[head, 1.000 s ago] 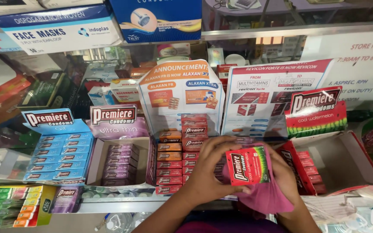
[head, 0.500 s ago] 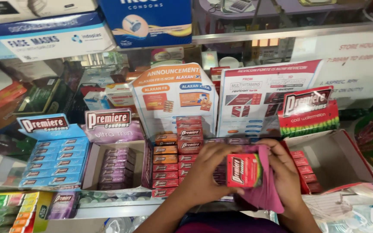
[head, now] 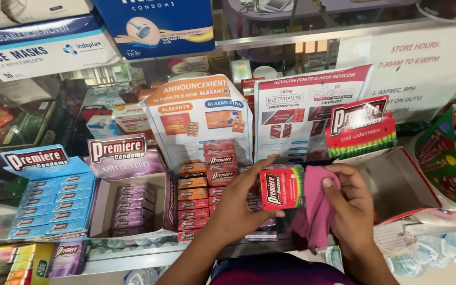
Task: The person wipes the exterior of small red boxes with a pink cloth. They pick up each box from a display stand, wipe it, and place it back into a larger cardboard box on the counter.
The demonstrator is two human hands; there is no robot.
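Small red cardboard packet point(head: 282, 187), mid-wipe.
Left hand point(head: 238, 208) fingers pinch it; right hand point(head: 350, 203) clutches pink cloth point(head: 315, 214) — grip edges, wipe flat.

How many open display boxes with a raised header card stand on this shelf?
3: a blue box at left, a purple box just beside it, and a red box at right. Others may be hidden behind the goods.

Red packet point(head: 282, 187) now upright, front face fully toward camera; earlier tilted, then partly turned. Left hand point(head: 237, 206) grips packet's left edge. Pink cloth point(head: 315, 211) shifted from beneath and behind packet to its right side, bunched under right hand point(head: 352, 203).
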